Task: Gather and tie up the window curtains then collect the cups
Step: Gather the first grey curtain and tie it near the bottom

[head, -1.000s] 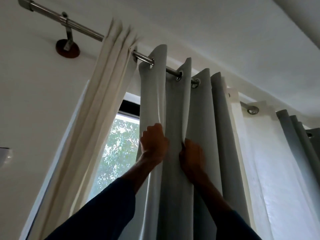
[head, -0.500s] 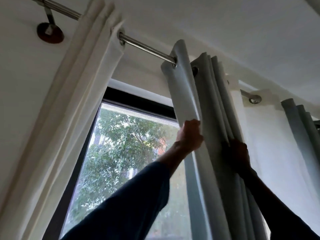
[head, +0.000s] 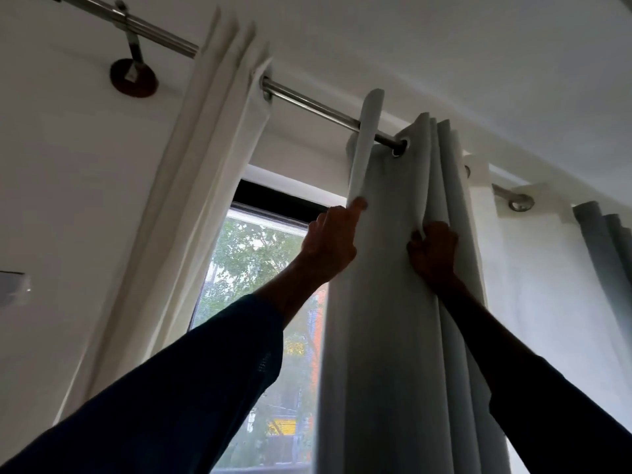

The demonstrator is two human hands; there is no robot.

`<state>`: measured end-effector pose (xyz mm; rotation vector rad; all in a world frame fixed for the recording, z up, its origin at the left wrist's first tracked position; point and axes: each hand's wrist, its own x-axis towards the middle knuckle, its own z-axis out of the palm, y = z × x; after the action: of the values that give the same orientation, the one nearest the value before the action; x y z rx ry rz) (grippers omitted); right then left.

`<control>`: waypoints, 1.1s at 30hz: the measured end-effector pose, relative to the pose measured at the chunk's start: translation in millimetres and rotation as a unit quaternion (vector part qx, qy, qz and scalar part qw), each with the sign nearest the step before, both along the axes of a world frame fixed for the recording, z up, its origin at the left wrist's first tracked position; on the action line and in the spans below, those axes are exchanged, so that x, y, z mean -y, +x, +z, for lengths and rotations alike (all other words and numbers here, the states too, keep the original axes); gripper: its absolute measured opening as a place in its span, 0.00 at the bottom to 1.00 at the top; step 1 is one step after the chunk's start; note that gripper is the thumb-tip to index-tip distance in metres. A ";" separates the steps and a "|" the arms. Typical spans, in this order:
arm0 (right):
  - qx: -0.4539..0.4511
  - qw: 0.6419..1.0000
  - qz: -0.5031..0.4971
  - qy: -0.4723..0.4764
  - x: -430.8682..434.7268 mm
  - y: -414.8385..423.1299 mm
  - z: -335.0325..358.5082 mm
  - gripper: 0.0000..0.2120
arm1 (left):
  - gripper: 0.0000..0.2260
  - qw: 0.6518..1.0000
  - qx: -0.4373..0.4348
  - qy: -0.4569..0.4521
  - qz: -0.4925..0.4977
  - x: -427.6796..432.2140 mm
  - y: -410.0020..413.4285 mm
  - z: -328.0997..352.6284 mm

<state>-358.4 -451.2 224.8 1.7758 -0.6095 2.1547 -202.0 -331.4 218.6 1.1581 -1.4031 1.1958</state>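
Note:
A pale grey curtain [head: 386, 319] hangs in bunched folds from a steel rod [head: 307, 104]. My left hand [head: 330, 246] is raised against the curtain's left edge and pinches the outer fold with its fingertips. My right hand [head: 432, 253] grips the gathered folds further right, fingers curled into the cloth. A cream curtain [head: 205, 186] is bunched at the left end of the rod. No cups are in view.
The window [head: 260, 302] between the two curtains shows trees outside. A white sheer [head: 533, 302] covers the window to the right, with a darker grey curtain [head: 608, 261] at the far right. A round rod bracket [head: 134, 77] is fixed to the wall.
The grey curtain has been slid to the right along the rod and bunched tighter, uncovering the window. Both hands moved right with it.

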 end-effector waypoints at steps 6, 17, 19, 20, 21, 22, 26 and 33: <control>-0.125 0.990 -0.044 -0.051 -62.2 47.7 22.8 0.06 | 0.11 0.996 -0.035 0.088 -0.002 -14.7 31.9 -3.9; -0.121 0.991 -0.022 -0.053 -66.7 82.4 -29.3 0.07 | 0.17 0.998 -0.028 0.038 -0.049 -28.5 68.1 -18.0; -0.097 0.995 0.016 -0.029 -56.2 68.6 -54.8 0.08 | 0.17 0.997 -0.016 0.044 -0.063 -28.4 60.6 -39.2; -0.088 0.995 0.036 -0.028 -52.9 60.3 -67.7 0.12 | 0.16 0.997 -0.005 0.031 -0.075 -28.2 58.3 -49.5; -0.083 0.995 0.047 -0.031 -52.6 51.5 -80.0 0.14 | 0.15 0.996 0.005 0.013 -0.085 -29.3 56.6 -58.7; -0.082 0.994 0.055 -0.037 -53.2 43.0 -92.9 0.14 | 0.13 0.996 0.014 -0.006 -0.091 -31.3 54.5 -68.3; -0.060 0.995 0.033 -0.069 -58.1 23.6 -139.2 0.11 | 0.12 0.995 0.048 -0.040 -0.072 -36.8 51.6 -103.0; -0.058 0.998 0.029 -0.027 -58.0 19.8 -179.2 0.11 | 0.12 0.995 0.072 0.016 -0.069 -41.5 39.9 -142.8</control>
<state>-338.6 -393.2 45.6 1.8951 -0.4728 2.0679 -162.1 -289.9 75.8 0.9950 -1.5894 1.1802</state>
